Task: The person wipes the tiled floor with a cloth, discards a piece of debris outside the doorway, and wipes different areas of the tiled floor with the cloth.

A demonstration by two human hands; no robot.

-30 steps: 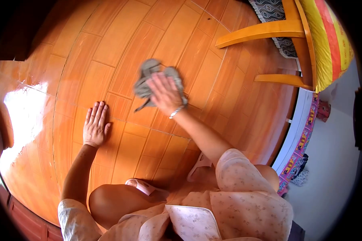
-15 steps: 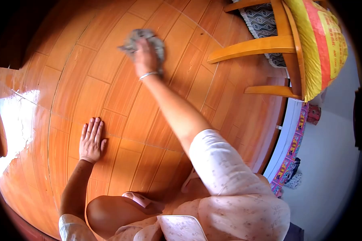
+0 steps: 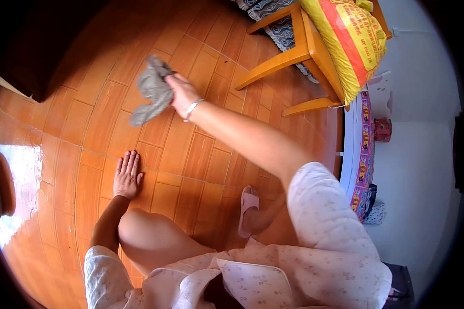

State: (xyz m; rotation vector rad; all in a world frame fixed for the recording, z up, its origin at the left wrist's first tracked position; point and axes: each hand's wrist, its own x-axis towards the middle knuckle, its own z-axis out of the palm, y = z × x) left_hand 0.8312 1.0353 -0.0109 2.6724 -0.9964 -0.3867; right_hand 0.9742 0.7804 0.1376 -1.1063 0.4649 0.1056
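Observation:
A grey cloth (image 3: 156, 90) hangs loosely from my right hand (image 3: 184, 97), whose fingers grip its edge. The cloth is blurred and seems lifted off the orange tiled floor (image 3: 191, 159). A silver bracelet (image 3: 193, 108) circles my right wrist. My left hand (image 3: 128, 175) lies flat on the tiles with its fingers stretched out, nearer to my knee, and holds nothing.
At the upper right stands a wooden chair (image 3: 309, 51) bearing a yellow and red sack (image 3: 345, 46). Dark furniture (image 3: 31, 56) is at the upper left. A round brown object (image 3: 2, 183) stands by the left edge. My pink slipper (image 3: 249, 201) rests below.
My right hand has raised the cloth, which was bunched and pressed on the floor, and it now dangles open. My left hand stays flat. The whole view has shifted, with the chair further left.

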